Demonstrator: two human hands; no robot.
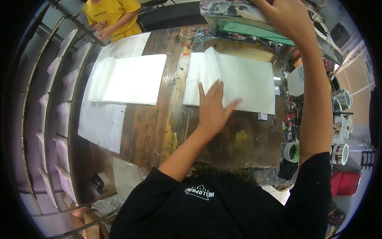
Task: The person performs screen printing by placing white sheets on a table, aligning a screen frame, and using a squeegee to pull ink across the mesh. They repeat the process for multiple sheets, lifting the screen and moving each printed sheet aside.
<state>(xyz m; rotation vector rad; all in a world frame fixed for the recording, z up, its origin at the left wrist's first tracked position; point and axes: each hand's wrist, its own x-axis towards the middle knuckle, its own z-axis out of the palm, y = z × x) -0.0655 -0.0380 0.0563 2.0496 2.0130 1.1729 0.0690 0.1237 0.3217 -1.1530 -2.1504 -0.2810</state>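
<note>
While the right hand (pixel 288 18) grips the raised screen frame (pixel 238 20), keep the spread left hand (pixel 215 105) flat, pinning the white sheet stack (pixel 242 81) square.

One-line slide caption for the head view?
Left hand flat on a stack of white sheets on a paint-stained wooden table; right hand lifts a green-meshed printing screen frame.

Tins and a tape roll at the table's right edge

A row of round tins (pixel 343 99) with patterned labels stands right of the table (pixel 159 131); a red container (pixel 345 183) sits below them. A roll of tape (pixel 292 152) lies on the table's right edge. No screens or signs show.
</note>
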